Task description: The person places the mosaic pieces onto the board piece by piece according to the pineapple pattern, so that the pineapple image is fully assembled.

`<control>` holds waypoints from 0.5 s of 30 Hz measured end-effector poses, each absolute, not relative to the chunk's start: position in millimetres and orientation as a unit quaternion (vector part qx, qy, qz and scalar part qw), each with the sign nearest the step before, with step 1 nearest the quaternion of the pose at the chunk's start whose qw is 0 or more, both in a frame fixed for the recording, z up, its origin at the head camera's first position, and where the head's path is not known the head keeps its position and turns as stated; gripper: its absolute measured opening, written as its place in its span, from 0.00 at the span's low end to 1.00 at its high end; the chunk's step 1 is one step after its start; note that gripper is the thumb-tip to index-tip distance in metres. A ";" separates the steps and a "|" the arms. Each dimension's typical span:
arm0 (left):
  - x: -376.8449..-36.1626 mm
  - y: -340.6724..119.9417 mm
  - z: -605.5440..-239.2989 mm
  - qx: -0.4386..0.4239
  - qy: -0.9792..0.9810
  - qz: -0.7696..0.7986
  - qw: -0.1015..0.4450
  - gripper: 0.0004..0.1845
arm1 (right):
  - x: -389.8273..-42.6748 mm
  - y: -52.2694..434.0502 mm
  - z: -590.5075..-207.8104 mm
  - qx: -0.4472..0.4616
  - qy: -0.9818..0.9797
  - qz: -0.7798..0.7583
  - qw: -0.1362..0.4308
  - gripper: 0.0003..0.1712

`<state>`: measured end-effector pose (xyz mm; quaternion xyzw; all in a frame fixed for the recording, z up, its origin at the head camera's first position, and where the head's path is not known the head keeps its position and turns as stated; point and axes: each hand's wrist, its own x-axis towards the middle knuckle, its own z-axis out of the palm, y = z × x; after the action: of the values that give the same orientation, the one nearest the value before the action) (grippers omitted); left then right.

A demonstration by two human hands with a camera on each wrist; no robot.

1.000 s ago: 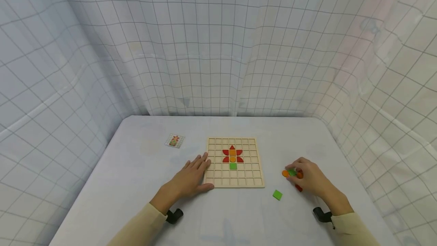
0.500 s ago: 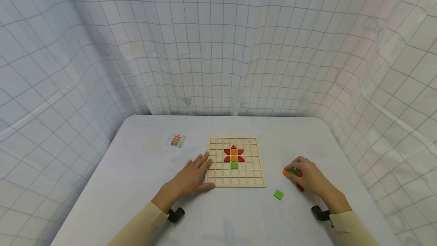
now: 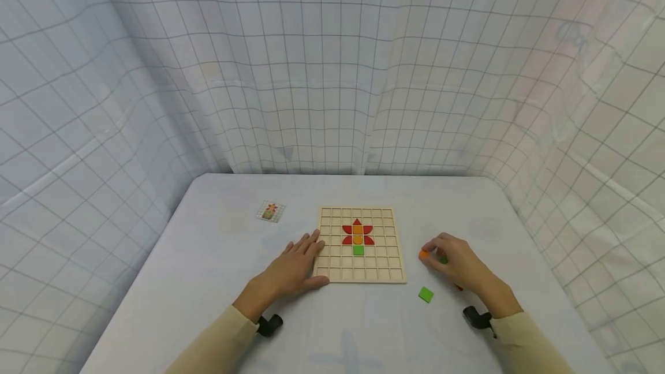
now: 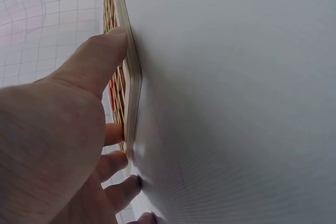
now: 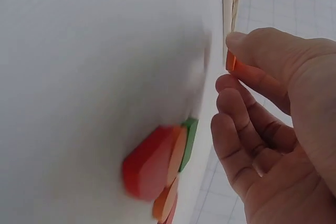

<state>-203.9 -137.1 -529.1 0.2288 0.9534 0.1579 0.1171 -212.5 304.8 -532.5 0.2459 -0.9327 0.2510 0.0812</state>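
My left hand (image 3: 291,272) lies with straight, spread fingers along the left edge of a wooden grid board (image 3: 335,274). In the left wrist view its thumb (image 4: 105,56) rests on the board's near corner. A flower of red, orange and green tiles sits in the grid cells, with a green square (image 3: 358,250) at its foot. To the right of the board, my right hand (image 3: 459,264) pinches an orange disc (image 3: 423,254) between thumb and forefinger. The right wrist view shows this disc (image 5: 230,61) edge-on, raised off the table, the other fingers loosely curled below it.
A loose green square (image 3: 426,295) lies right of the board's near corner. Beneath the right hand is a small heap with a red tile (image 5: 152,166), orange tiles and a green tile (image 5: 189,144). A small card (image 3: 271,211) with a flower picture lies back left.
My right hand has taken hold of the orange disc and moved slightly left and away from me with it, off the heap. The left hand has stayed on the board.
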 end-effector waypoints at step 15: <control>-203.0 -138.7 -532.9 0.233 0.953 0.162 0.107 0.52 | -231.4 260.6 -525.6 0.288 -0.916 0.272 0.057 0.12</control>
<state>-203.0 -138.7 -532.9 0.2334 0.9528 0.1616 0.1073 -231.4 260.6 -525.6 0.2878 -0.9165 0.2720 0.0572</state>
